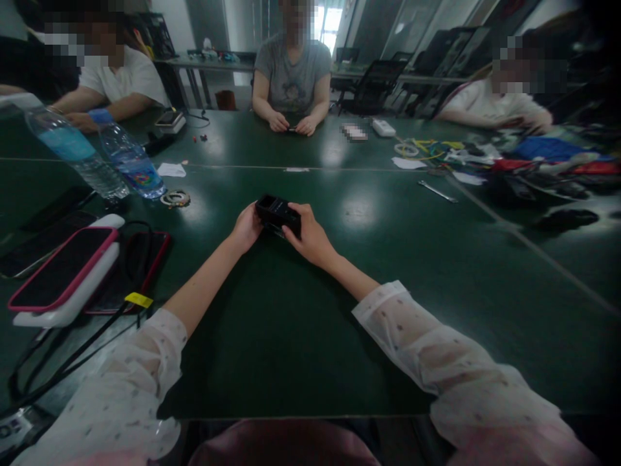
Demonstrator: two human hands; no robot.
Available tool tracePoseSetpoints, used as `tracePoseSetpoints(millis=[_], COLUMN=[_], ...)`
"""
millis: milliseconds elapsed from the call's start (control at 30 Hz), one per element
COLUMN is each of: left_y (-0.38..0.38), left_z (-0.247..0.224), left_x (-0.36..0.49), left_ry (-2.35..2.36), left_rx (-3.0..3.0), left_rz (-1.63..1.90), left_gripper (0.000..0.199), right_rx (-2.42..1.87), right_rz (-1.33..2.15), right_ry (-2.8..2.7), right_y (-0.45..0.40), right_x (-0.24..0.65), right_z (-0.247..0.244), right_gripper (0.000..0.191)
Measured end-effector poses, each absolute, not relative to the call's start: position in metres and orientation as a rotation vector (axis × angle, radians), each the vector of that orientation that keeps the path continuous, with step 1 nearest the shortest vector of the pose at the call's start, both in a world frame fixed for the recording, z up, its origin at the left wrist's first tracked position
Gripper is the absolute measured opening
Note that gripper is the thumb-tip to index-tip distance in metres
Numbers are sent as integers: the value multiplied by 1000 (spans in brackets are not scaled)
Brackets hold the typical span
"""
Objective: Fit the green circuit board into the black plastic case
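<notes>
Both of my hands hold a small black box-shaped device [277,211] over the middle of the green table. A darker square, perhaps a small screen, shows on its upper left, with tiny pale markings beside it. My left hand [246,229] grips the left end, its fingers mostly hidden behind the device. At the right end, my right hand [312,238] is closed round it, thumb in front and index finger along the top. The exact kind of device is too small to make out.
On my left lie a pink-cased phone [68,268], black cables [77,366], two water bottles [133,158] and a coiled bracelet-like ring [175,198]. A wrench [437,191] and a pile of cables [431,150] lie to the right. Several people sit around the table [291,336].
</notes>
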State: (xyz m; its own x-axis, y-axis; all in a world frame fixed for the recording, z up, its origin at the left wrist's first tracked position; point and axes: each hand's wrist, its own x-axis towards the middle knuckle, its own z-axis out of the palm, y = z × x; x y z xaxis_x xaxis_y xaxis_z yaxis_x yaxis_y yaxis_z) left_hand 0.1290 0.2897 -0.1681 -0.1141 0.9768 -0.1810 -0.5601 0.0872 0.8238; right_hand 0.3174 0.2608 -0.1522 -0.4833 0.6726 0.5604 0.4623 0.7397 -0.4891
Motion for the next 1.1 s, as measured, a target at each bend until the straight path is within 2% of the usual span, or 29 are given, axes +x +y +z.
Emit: tracePoseSetpoints(millis=[1100], left_y=[290], left_z=[-173], left_x=[126], left_ry=[906], left_rx=[627], left_rz=[1457], left_gripper=[12], right_rx=[-864], right_rz=[328], right_ry=[-2176], right_y=[261], right_x=[317], right_z=[-152], right_gripper=[51])
